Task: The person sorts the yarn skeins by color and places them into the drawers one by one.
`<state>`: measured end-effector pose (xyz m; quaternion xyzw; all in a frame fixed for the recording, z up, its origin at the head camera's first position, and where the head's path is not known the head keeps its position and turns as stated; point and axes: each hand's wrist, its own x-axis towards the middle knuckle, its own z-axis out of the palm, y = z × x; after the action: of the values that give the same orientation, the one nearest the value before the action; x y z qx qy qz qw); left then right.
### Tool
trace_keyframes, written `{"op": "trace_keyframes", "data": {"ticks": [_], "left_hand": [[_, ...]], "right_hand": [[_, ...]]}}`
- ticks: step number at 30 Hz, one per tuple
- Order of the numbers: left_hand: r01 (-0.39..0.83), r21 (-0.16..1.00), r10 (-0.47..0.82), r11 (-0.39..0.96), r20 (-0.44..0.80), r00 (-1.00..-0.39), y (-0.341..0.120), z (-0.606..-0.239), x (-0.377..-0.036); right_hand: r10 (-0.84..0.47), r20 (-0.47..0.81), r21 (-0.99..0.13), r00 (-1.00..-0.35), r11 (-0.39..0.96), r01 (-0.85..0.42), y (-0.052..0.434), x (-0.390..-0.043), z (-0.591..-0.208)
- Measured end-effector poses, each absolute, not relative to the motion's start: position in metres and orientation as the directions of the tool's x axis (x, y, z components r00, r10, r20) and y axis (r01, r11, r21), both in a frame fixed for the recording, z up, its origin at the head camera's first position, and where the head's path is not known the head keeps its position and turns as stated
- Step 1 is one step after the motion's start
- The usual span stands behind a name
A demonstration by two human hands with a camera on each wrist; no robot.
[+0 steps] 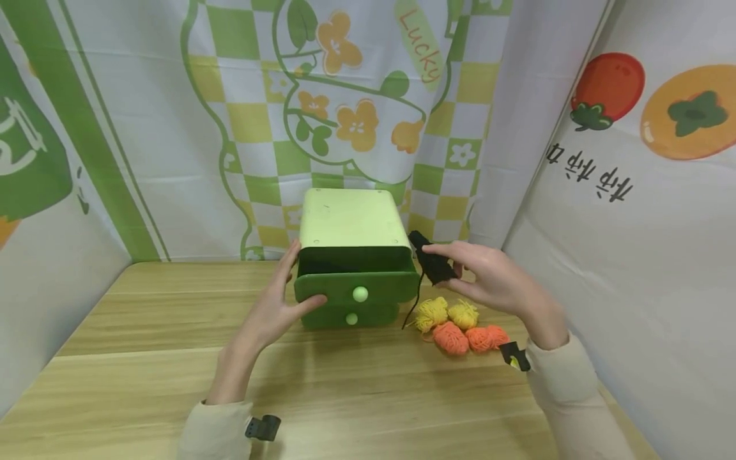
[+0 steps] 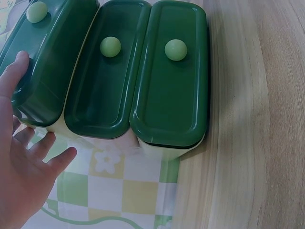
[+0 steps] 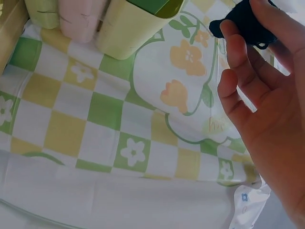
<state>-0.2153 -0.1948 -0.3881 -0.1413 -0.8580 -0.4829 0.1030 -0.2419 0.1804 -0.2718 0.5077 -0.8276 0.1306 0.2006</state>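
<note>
Black yarn bundle (image 1: pixel 432 263) is pinched by right hand (image 1: pixel 489 278); pulled-out top drawer (image 1: pixel 356 289) of green plastic drawer box (image 1: pixel 351 223) is steadied by open left hand (image 1: pixel 282 306); the stowing step is judged in hand, and next a drop inside the drawer is called for

A drawer box (image 1: pixel 351 255) sits mid-frame on the bench (image 1: pixel 144 358), its top drawer (image 1: pixel 356 284) pulled out above a lower one (image 1: pixel 351 317). The left hand (image 1: pixel 282 306) rests at the box's left. Yarn balls (image 1: pixel 454 326) lie right of it (below the right hand (image 1: pixel 489 278), which holds a yarn bundle (image 1: pixel 431 259)).
</note>
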Motion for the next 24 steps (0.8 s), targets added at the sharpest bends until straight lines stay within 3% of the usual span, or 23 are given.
{"op": "trace_keyframes", "data": {"ticks": [15,24], "left_hand": [[0.338,0.8,0.139,0.496,0.311,-0.94,-0.195,-0.387,-0.214],[0.337,0.799,0.135,0.498,0.313,-0.94,-0.195,-0.387,-0.214]], "right_hand": [[-0.791,0.374,-0.09,-0.483,0.487,-0.868,0.143,-0.252,-0.258],[-0.796,0.346,-0.126,-0.497,0.486,-0.865,0.13,-0.261,-0.264]]}}
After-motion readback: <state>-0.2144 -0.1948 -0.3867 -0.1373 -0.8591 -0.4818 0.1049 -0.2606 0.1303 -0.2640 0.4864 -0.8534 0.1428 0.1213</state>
